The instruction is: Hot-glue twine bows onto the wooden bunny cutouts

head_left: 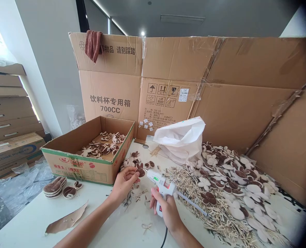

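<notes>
So, what does the person's left hand (124,182) have?

Its grip is closed, the fingertips pinched together on a small brown-and-cream petal-shaped piece (140,171), held up above the white bench (39,215).

And the right hand (166,210)?

That grip is clamped around the handle of a white plastic hot glue gun (161,186). A long translucent glue stick (192,203) runs out of its back toward the right, and a thin black cable (164,239) drops from the handle toward the near edge.

Does the nozzle touch the brown piece?

It points left, just beside it. I cannot tell whether they touch.

What lies around the hands?

To the right, a bed of twisted straw-coloured strips (207,203) meets a wide heap of cream and brown petal shapes (235,182). Beyond them slumps a white woven sack (180,137). A small tied straw bow (147,227) lies on the bench near the right hand.

And on the left?

Near the edge sit stacked round brown-and-cream discs (55,187) and a long dried brown leaf (67,218). Farther back, an open cardboard box with green trim (62,162) holds more pieces. Behind everything stands a tall brown cardboard carton wall (168,62), with a rust-red towel (94,44) hanging over its top.
</notes>
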A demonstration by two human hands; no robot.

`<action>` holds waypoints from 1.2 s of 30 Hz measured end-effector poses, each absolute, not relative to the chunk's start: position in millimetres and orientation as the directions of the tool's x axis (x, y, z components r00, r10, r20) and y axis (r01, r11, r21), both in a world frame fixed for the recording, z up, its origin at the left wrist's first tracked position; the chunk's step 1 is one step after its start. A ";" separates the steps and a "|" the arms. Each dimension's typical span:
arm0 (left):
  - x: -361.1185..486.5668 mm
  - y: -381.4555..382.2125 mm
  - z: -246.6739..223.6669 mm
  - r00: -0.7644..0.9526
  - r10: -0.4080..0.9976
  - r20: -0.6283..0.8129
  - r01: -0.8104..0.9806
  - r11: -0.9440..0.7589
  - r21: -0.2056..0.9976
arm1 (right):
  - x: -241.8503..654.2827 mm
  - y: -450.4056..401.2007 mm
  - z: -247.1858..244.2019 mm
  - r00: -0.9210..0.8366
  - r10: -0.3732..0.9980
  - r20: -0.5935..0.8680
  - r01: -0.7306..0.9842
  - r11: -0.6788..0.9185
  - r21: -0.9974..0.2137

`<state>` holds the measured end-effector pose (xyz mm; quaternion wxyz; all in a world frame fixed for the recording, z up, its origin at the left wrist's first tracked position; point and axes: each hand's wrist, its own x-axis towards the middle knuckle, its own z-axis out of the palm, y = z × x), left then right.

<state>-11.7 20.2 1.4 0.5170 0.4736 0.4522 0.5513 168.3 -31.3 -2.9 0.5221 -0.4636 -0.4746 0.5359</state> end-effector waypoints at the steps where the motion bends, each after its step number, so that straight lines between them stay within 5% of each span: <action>1: -11.8 20.3 1.3 -0.020 0.998 0.059 -0.142 -0.061 0.988 | 168.2 -31.4 -3.8 -0.028 1.000 -0.012 -0.125 -0.015 -0.992; 36: -13.3 16.4 6.5 0.019 0.993 0.114 -0.131 -0.110 0.985 | 168.5 -31.3 -2.3 0.005 0.994 -0.113 -0.101 -0.112 -0.989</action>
